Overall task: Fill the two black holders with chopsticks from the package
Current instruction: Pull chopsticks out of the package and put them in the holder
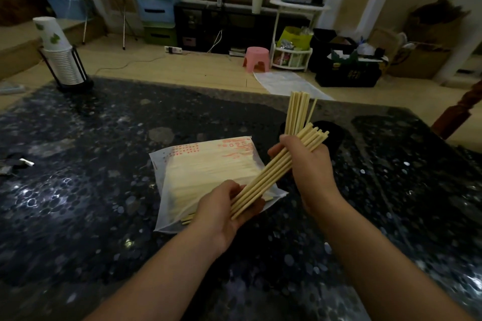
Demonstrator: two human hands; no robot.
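A dark speckled stone table fills the lower two thirds of the frame, with a pale wooden floor and cluttered room furniture beyond it along the top. Near the middle of the table lies the package, a flat translucent white bag with red print toward its upper right corner, packed with pale chopsticks; a few tips poke out of its lower edge, just left of the left hand. Both bare forearms reach in from the bottom of the frame. Between the hands, slanting from lower left to upper right above the package, is a bundle of chopsticks. The left hand, lower centre, lies palm up with its fingers curled loosely around the bundle's lower end. The right hand, right of centre, has its fingers wrapped closed around the bundle's upper part, the tips sticking out past it toward the upper right. Just behind the right hand stand the two black holders, side by side and largely hidden by the hand and bundle: the left holder already has a cluster of upright chopsticks in it, one leaning off to the right, while the right holder shows a dark rim and wall; whether anything is inside it cannot be told. In the upper left, at the table's far corner, a black wire stand holds a stack of paper cups, the topmost printed with green leaves. On the floor beyond, upper centre, sits a pink stool.
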